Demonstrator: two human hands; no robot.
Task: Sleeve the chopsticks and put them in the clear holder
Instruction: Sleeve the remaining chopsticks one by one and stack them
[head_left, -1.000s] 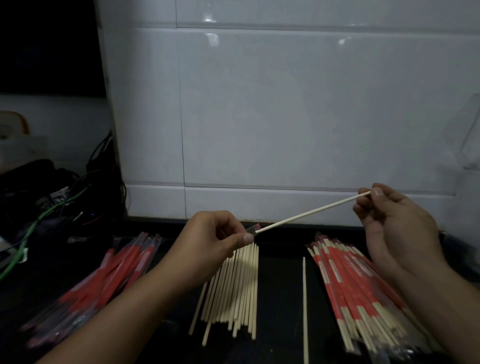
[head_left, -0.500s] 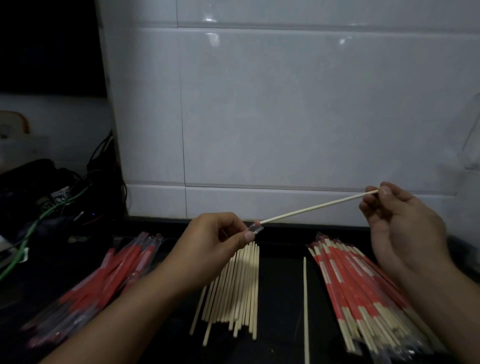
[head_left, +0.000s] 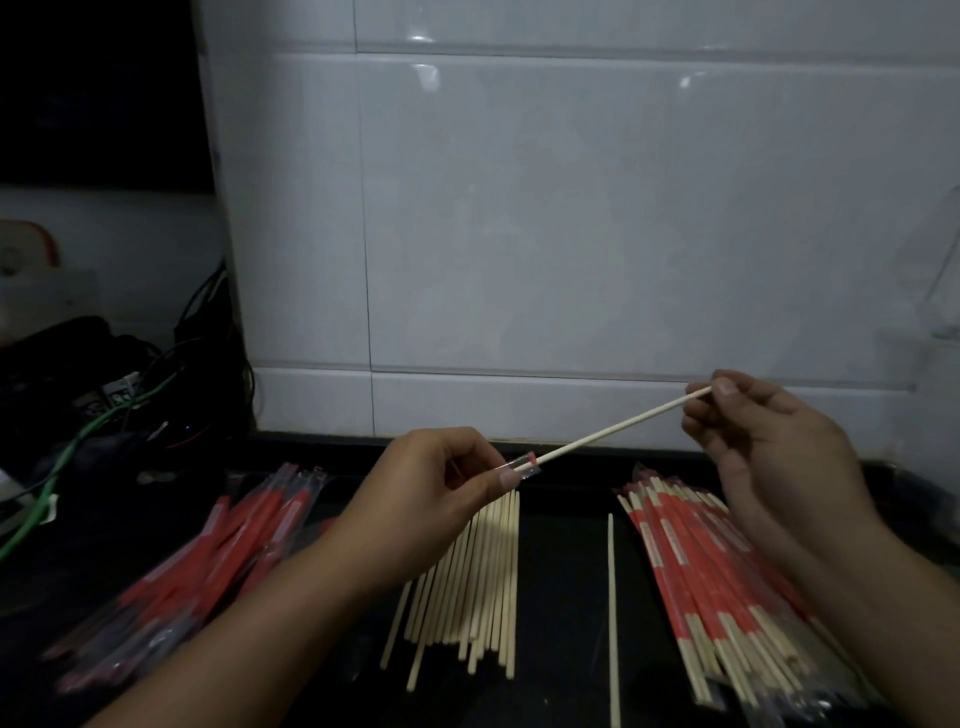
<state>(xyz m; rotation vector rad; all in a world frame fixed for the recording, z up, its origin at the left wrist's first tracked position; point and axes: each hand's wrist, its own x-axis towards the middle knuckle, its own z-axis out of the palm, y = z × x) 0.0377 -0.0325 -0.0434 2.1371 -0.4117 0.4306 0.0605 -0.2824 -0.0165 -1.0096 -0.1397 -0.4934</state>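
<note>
My left hand (head_left: 434, 499) pinches the mouth of a clear and red sleeve (head_left: 524, 465); most of the sleeve is hidden in the hand. My right hand (head_left: 763, 447) pinches the far end of a pale chopstick (head_left: 618, 428), whose near tip sits in the sleeve mouth. Below lies a pile of bare chopsticks (head_left: 472, 587) and a single chopstick (head_left: 613, 613) on the dark counter. A heap of empty red sleeves (head_left: 218, 551) is at the left. Sleeved chopsticks (head_left: 711, 582) are stacked at the right. A clear holder (head_left: 943, 291) shows faintly at the right edge.
A white tiled wall (head_left: 545, 234) rises directly behind the counter. Tangled black and green cables (head_left: 104, 410) and dark gear sit at the far left.
The chopstick's near tip has moved into the sleeve mouth. My right hand has shifted slightly left, and my left hand has moved a little right.
</note>
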